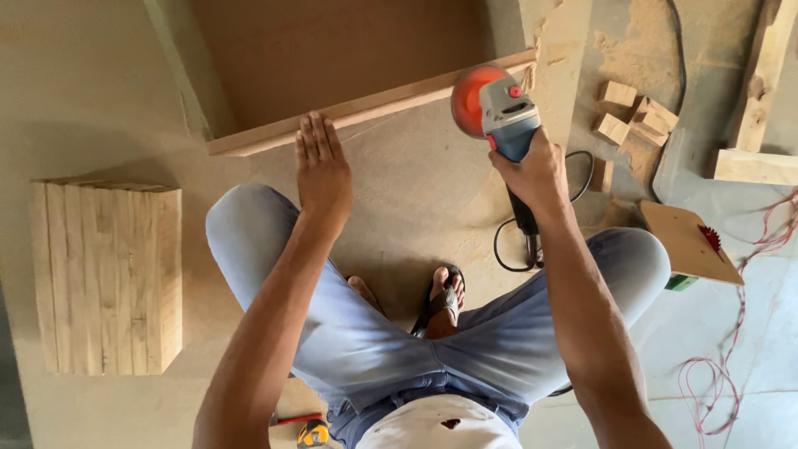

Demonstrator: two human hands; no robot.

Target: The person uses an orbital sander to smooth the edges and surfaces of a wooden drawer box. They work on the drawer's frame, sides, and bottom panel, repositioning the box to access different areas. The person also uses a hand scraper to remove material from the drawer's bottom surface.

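The right hand (536, 170) grips an angle grinder (499, 112) (orange disc) at one o'clock, touching the wooden board (366, 108) edge. The left hand (322, 166) lies flat, fingers together, at eleven o'clock against the board.

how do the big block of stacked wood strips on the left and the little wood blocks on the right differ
The stacked block is one large, neat slab of strips set side by side; the small blocks are a loose, jumbled cluster. The stacked block sits on bare floor; the small blocks lie amid sawdust. Both are pale, unfinished wood.
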